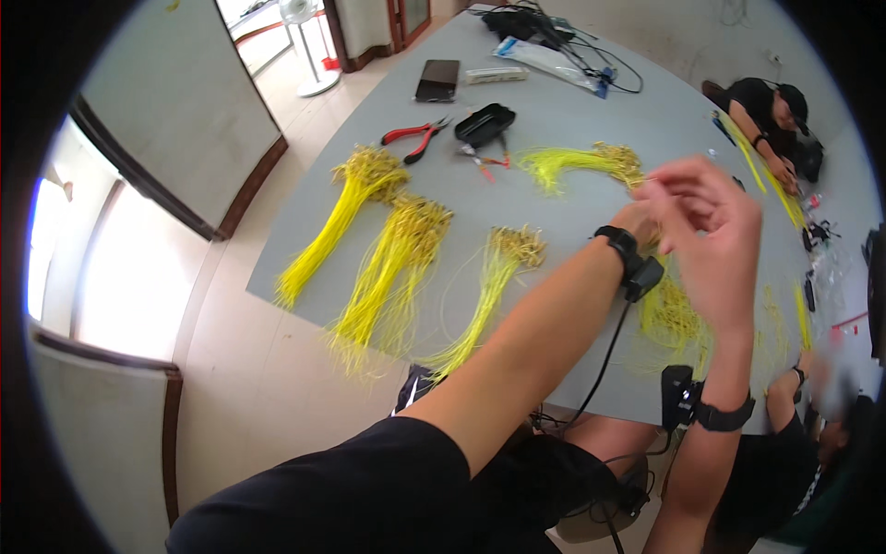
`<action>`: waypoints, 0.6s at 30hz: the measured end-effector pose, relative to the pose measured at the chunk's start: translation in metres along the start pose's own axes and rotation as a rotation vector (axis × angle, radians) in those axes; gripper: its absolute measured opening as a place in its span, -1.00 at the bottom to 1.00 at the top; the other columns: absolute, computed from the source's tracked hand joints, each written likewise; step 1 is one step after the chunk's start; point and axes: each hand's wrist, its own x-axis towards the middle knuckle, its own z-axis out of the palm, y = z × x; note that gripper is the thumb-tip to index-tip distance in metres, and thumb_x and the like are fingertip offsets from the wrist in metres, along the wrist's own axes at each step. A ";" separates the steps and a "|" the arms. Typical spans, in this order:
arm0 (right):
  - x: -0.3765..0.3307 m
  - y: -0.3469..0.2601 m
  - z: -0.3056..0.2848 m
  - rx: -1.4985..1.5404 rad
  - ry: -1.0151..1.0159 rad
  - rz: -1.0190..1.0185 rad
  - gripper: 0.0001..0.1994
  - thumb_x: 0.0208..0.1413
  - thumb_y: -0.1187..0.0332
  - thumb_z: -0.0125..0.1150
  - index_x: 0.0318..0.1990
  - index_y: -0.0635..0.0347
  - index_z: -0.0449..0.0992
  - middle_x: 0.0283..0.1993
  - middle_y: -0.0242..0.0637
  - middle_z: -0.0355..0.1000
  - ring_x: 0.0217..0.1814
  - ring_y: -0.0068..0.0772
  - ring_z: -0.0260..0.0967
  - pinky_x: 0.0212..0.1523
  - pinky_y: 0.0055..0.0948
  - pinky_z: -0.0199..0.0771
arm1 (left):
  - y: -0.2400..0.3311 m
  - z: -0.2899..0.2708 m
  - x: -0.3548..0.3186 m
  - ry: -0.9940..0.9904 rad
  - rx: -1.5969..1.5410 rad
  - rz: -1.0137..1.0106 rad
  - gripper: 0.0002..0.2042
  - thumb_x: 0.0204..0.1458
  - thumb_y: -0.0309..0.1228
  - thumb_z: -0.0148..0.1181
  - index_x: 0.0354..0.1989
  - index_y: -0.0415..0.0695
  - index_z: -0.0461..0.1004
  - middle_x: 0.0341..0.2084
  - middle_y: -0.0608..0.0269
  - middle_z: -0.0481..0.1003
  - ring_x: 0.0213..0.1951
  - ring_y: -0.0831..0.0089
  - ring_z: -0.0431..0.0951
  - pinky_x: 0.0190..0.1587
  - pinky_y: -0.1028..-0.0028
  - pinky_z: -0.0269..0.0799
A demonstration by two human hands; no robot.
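My left hand (pixel 637 222) reaches over the table, its fingers mostly hidden behind my right hand. My right hand (pixel 709 226) is raised in front of it, fingers curled and drawn together as in a pinch; anything between them is too small or blurred to make out. Just beyond both hands lies a bundle of yellow line with gold-coloured ends (pixel 577 162). A loose tangle of yellow line (pixel 674 319) spreads under my right wrist. To the left rest three more such bundles: a far one (pixel 337 222), a middle one (pixel 397 268) and a near one (pixel 498 286).
Red-handled pliers (pixel 415 137), a black tray (pixel 485 124), a dark phone (pixel 437 80) and a white strip-shaped box (pixel 496 75) lie farther back. Black cables (pixel 531 28) sit at the far end. Another person (pixel 766 115) works across the table; a second (pixel 784 462) sits at right.
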 end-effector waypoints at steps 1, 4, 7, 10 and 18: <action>-0.003 -0.013 0.016 0.080 -0.109 0.033 -0.92 0.18 0.47 0.23 -0.28 0.31 0.52 -0.33 -0.36 0.56 -0.49 -0.78 0.38 -0.56 -0.69 0.38 | -0.001 -0.001 0.001 0.001 0.006 -0.027 -0.85 0.19 -0.37 0.14 -0.27 -0.21 0.42 -0.66 0.49 0.18 -0.70 0.74 0.07 -0.72 0.69 -0.14; -0.012 -0.046 0.050 0.239 -0.505 0.089 -0.93 0.10 0.55 0.31 -0.26 0.30 0.55 -0.34 -0.38 0.55 -0.48 -0.80 0.37 -0.55 -0.76 0.26 | -0.007 -0.005 -0.003 0.028 0.024 -0.091 -0.85 0.19 -0.37 0.14 -0.27 -0.20 0.42 -0.66 0.49 0.17 -0.71 0.74 0.07 -0.71 0.68 -0.14; -0.015 -0.067 0.070 0.369 -0.631 0.120 -0.91 0.04 0.57 0.35 -0.28 0.28 0.58 -0.40 -0.44 0.52 -0.54 -0.84 0.28 -0.55 -0.78 0.22 | -0.010 -0.006 -0.011 0.033 0.022 -0.108 -0.86 0.19 -0.38 0.13 -0.27 -0.20 0.42 -0.67 0.49 0.16 -0.71 0.74 0.07 -0.71 0.68 -0.14; -0.009 -0.072 0.088 0.559 -0.670 0.138 -0.92 0.03 0.52 0.38 -0.31 0.25 0.62 -0.45 -0.50 0.49 -0.55 -0.87 0.22 -0.54 -0.79 0.14 | -0.011 -0.006 -0.015 0.034 0.012 -0.109 -0.86 0.19 -0.38 0.13 -0.26 -0.20 0.41 -0.67 0.50 0.15 -0.71 0.74 0.06 -0.71 0.68 -0.14; 0.024 -0.022 0.153 0.099 -0.733 0.091 -0.86 0.04 0.36 0.37 -0.30 0.24 0.66 -0.42 -0.34 0.57 -0.48 -0.59 0.38 -0.41 -0.53 0.36 | -0.005 -0.006 -0.014 0.032 0.038 -0.158 -0.87 0.19 -0.39 0.11 -0.25 -0.20 0.41 -0.68 0.50 0.13 -0.71 0.74 0.05 -0.71 0.67 -0.14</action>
